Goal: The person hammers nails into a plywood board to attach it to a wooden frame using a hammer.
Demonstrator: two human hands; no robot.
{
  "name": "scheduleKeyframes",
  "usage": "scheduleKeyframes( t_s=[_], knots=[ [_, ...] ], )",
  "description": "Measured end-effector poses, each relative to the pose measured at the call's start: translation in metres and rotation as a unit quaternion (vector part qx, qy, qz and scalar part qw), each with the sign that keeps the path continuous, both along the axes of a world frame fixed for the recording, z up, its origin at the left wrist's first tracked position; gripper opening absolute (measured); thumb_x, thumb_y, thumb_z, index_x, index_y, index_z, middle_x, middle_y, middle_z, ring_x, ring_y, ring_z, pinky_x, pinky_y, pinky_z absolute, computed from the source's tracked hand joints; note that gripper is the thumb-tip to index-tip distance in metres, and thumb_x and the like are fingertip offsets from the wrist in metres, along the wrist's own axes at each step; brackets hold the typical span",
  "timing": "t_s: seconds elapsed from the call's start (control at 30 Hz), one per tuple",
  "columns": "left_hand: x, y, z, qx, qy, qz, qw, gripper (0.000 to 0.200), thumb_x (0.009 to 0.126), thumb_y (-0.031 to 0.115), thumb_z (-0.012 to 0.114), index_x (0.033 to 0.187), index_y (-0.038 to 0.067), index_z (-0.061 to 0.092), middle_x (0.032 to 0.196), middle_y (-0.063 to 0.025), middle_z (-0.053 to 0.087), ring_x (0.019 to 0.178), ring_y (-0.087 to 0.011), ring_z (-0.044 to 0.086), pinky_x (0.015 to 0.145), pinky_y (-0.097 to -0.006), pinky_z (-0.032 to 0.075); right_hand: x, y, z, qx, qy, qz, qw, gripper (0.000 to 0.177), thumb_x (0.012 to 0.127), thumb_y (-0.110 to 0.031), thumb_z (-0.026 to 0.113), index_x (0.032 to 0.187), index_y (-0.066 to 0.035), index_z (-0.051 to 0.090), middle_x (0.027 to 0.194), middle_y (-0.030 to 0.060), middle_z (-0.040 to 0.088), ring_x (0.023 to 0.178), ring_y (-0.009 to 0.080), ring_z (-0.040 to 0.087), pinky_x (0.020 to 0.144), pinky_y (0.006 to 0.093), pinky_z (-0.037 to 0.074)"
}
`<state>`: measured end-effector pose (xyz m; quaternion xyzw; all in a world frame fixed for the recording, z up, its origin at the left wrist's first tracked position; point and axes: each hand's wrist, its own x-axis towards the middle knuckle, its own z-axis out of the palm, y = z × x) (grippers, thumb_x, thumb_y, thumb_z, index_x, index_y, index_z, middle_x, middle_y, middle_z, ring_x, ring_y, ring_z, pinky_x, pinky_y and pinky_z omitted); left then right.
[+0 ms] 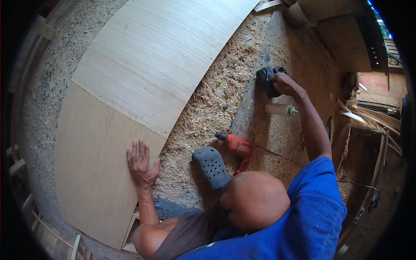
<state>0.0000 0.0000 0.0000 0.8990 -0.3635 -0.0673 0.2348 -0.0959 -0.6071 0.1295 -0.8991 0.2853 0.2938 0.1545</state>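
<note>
My left hand (142, 165) lies flat on a pale plywood panel (95, 169), fingers spread, near the panel's right edge. A ragged seam crosses the panel and divides it from another pale sheet section (143, 60) further up. Out to the right, my right hand (282, 83) grips a crumpled dark cloth (271, 82) over a dusty board. Just below that hand a whitish squeeze bottle (277, 109) with a green tip lies on its side. A red power drill (238, 146) with a bit in its chuck rests close to my knee.
Wood shavings (216, 93) cover the ground between the panel and the dusty board (299, 56). My feet wear grey perforated clogs (210, 167). Scrap wood strips (368, 117) are piled at the right, and a dark cable (364, 186) hangs below them.
</note>
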Motion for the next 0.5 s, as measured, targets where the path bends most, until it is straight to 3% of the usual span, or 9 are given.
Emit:
scheduleKeyframes(
  t_s=[0.1,0.2,0.3,0.37,0.4,0.5],
  knots=[
    [0.012,0.004,0.007,0.025,-0.019,0.003,0.999,0.074,0.078,0.024,0.078,0.146,0.001,0.057,0.157,-0.0178,0.049,0.151,-0.0376,0.037,0.125,-0.0570,0.021,0.001,0.046,-0.009,0.001,-0.039,0.080,0.996,0.039,0.085,-0.006,0.053,0.118,-0.002,0.073,0.098,0.0274,0.073,0.095,0.0409,0.071,0.086,0.0448,0.056],
    [0.003,0.000,0.008,0.020,-0.007,0.002,1.000,0.073,0.079,0.024,0.078,0.145,0.001,0.057,0.157,-0.0175,0.049,0.151,-0.0364,0.038,0.125,-0.0564,0.022,-0.013,0.074,0.002,0.036,0.047,0.091,0.994,0.046,0.084,-0.012,0.058,0.128,-0.002,0.068,0.102,0.0257,0.073,0.100,0.0403,0.071,0.087,0.0451,0.056],
    [0.007,-0.001,0.009,0.023,-0.007,0.006,1.000,0.073,0.078,0.024,0.078,0.144,0.001,0.058,0.157,-0.0173,0.049,0.151,-0.0359,0.038,0.125,-0.0566,0.022,-0.034,0.064,-0.007,0.036,-0.036,0.163,0.985,0.051,0.082,-0.017,0.063,0.131,0.000,0.063,0.103,0.0206,0.074,0.096,0.0341,0.072,0.085,0.0429,0.056],
    [0.007,0.001,0.007,0.015,-0.014,0.006,1.000,0.073,0.076,0.026,0.081,0.142,0.001,0.060,0.155,-0.0160,0.052,0.150,-0.0347,0.039,0.125,-0.0551,0.025,-0.020,0.053,0.016,0.152,0.109,0.107,0.976,0.052,0.078,-0.021,0.065,0.124,0.002,0.065,0.104,0.0155,0.075,0.093,0.0266,0.072,0.081,0.0411,0.056],
    [0.005,0.001,0.008,0.017,-0.013,0.006,1.000,0.073,0.076,0.026,0.081,0.142,0.001,0.060,0.155,-0.0160,0.052,0.150,-0.0347,0.039,0.125,-0.0551,0.025,-0.015,0.054,0.022,0.184,0.161,0.053,0.968,0.040,0.077,-0.019,0.064,0.111,0.003,0.069,0.097,0.0135,0.074,0.087,0.0234,0.071,0.077,0.0389,0.056],
    [0.004,-0.001,0.011,0.013,-0.024,0.010,1.000,0.074,0.077,0.026,0.082,0.142,0.001,0.060,0.155,-0.0163,0.051,0.150,-0.0349,0.039,0.125,-0.0545,0.024,-0.021,0.030,-0.004,0.129,0.151,0.097,0.975,0.030,0.077,-0.016,0.063,0.098,0.003,0.072,0.090,0.0157,0.074,0.081,0.0264,0.072,0.073,0.0405,0.056]
  ],
)
